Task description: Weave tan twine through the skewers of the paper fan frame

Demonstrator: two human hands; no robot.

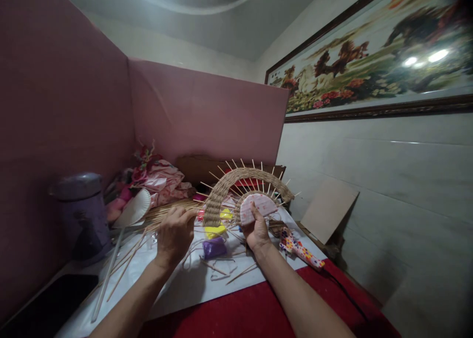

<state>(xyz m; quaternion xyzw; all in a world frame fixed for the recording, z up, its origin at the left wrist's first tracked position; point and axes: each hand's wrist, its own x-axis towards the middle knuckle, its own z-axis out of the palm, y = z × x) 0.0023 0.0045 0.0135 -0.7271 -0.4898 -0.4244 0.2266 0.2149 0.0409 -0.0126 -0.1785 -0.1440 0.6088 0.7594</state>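
Right hand point(256, 233) grips the cloth-covered centre point(263, 205) of the fan-shaped piece point(236, 176) above the counter point(221, 308), while the left hand point(176, 233) seems to pinch its left end, the woven band point(212, 214) looking well formed but the protruding sticks point(207, 185) not yet trimmed.

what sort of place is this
Probably a home craft corner: a half-round woven tan piece with spokes, a bundle of thin tan sticks, and a wide brown-framed horse picture on a pale wall.
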